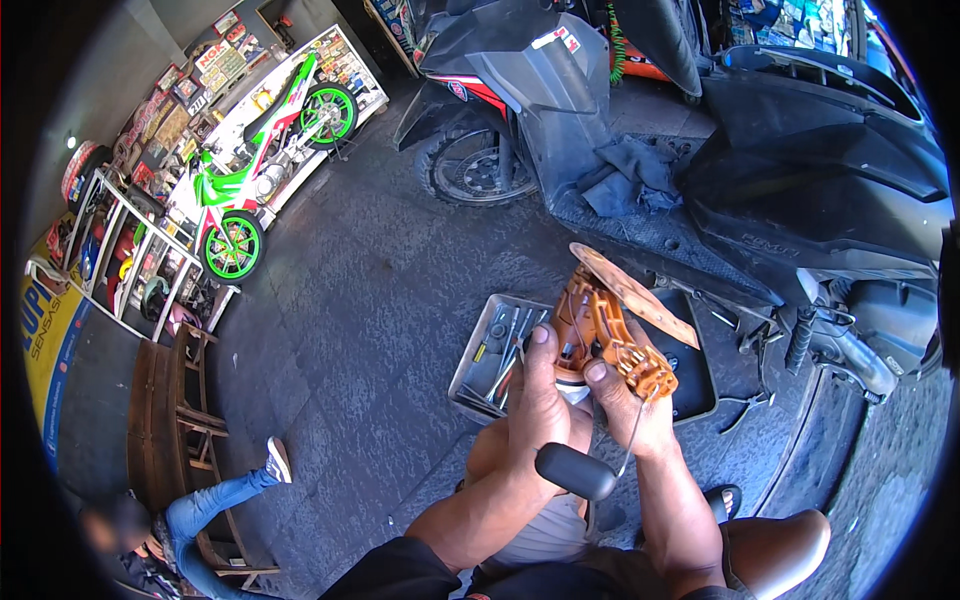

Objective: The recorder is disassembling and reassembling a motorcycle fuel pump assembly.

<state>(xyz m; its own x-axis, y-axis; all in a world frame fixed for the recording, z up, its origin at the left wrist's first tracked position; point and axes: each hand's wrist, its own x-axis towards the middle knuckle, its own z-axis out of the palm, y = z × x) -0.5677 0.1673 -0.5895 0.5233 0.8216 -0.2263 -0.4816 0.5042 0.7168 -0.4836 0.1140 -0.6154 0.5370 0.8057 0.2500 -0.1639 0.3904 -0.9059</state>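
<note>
Both hands hold an orange plastic fuel pump above my lap. It is tilted, with its flat round flange pointing up and away from me. My left hand grips the left side of its lower end, thumb pressed along the body. At the right, my right hand holds the pump with its thumb near the end, beside the orange bracket with metal contacts. From there a thin wire arm runs down to a black oval float, which hangs over my wrists. My other fingers are mostly hidden.
Behind the pump, a grey tray on the floor holds several hand tools. A dark scooter stands ahead and right. A green-wheeled motorcycle stands far left. At left are a wooden bench and a seated person with an outstretched leg.
</note>
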